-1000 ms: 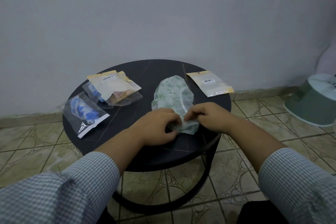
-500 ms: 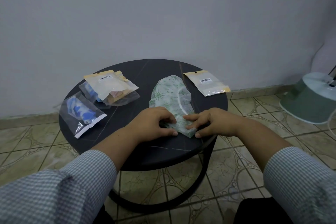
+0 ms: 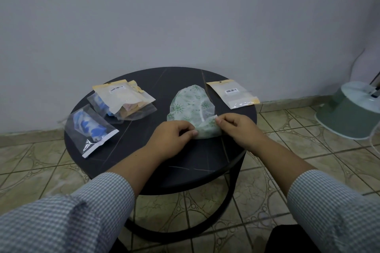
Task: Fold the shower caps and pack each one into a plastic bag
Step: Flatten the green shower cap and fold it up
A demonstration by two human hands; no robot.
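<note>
A white shower cap (image 3: 190,106) with green star prints lies flattened on the round black table (image 3: 144,162). Its near end is turned up and over. My left hand (image 3: 174,139) pinches that near edge from the left, and my right hand (image 3: 236,129) pinches it from the right. An empty plastic bag (image 3: 232,93) with a yellow header and a barcode label lies just right of the cap, at the table's far right rim.
A packed bag with a blue cap (image 3: 90,129) lies at the table's left edge. Behind it sits a small pile of packed bags (image 3: 123,98). A pale green fan base (image 3: 349,113) stands on the tiled floor at right. A wall rises close behind the table.
Both hands have lifted the cap's near end off the table and rolled it back toward the far side. The view has drifted slightly.
</note>
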